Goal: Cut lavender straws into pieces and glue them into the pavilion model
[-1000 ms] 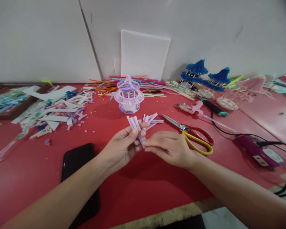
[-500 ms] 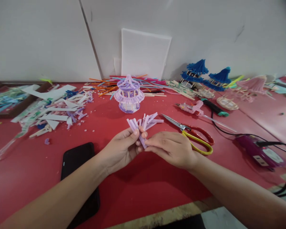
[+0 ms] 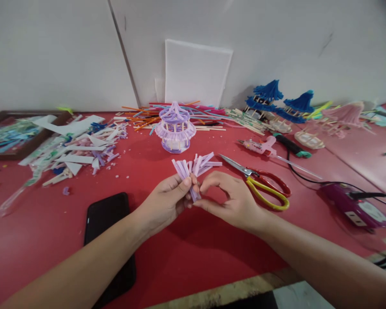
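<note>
My left hand (image 3: pixel 169 195) is closed around a bundle of short lilac pipe cleaner pieces (image 3: pixel 182 168), its thumb pressed over them. The tops of the pieces fan out above the fingers. More lilac pieces (image 3: pixel 205 164) splay to the right just behind; whether these are also held I cannot tell. My right hand (image 3: pixel 233 195) is at the bundle's lower end, thumb tip close to it, index finger curved and parted from the thumb. Beyond the hands stands a small lilac and white pavilion model (image 3: pixel 175 128). Scissors (image 3: pixel 254 176) with red and yellow handles lie beside my right hand.
A black phone (image 3: pixel 107 214) lies under my left forearm. Scraps (image 3: pixel 80 150) and a brown tray (image 3: pixel 22 152) are at left. Pipe cleaners (image 3: pixel 209 113) lie along the wall. At right are a pink glue gun (image 3: pixel 260 146), blue-roofed models (image 3: pixel 266 92) and a purple power socket (image 3: pixel 354 206).
My right index finger has lifted away from the thumb, opening the pinch at the bundle's lower end. My left hand keeps its hold. The view has shifted slightly.
</note>
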### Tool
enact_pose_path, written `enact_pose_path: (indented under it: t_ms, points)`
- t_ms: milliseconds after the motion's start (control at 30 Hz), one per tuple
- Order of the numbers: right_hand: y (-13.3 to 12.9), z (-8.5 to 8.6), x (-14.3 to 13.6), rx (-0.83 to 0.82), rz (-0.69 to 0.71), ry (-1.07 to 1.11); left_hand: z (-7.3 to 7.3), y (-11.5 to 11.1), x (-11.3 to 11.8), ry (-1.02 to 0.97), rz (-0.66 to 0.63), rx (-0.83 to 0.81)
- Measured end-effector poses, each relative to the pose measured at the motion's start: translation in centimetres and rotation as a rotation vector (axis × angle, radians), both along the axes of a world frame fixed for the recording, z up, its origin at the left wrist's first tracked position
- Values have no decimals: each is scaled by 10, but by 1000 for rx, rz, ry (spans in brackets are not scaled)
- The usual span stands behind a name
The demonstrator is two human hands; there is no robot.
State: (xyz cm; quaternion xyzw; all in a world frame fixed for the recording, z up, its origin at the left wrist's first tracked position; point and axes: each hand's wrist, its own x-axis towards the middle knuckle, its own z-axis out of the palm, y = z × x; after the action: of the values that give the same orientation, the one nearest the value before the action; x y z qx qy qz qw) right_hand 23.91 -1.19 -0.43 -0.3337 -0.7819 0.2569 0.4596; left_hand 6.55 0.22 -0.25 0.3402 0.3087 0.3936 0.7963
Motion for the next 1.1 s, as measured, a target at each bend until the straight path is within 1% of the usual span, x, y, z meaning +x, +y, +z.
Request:
enact_pose_path:
  t_ms: [67,100,167,233,333,433,533,667,833,1000,1100]
  points:
    - [3,0,3,-41,46,51,-2,-1,0,70,-11,76]
    - [4,0,4,-53,45,76,-3,-2,0,128,-36,131]
    - [7,0,6,-31,-7,78,-4,-4,-1,280,-94,270]
    - [8,0,8,50,-73,13,-4,-5,-1,454,-121,414]
    - [8,0,7,178,-92,-70,-5,-5,-1,665,-74,622]
    - [8,-2,5,266,-75,-92,-8,-4,-1,729,-40,753]
    - [8,-5,4,322,-49,-112,-11,-3,-2,717,-47,793]
    - [8,-4,6,385,-8,-128,-10,-3,0,709,-59,816]
    - [6,-1,6,354,-56,-161,-8,-4,0,760,-79,778]
    - [6,-4,5,359,-3,-237,-11,-3,-3,768,-71,728]
    - [6,-5,5,352,17,-246,-9,-4,-2,771,-83,707]
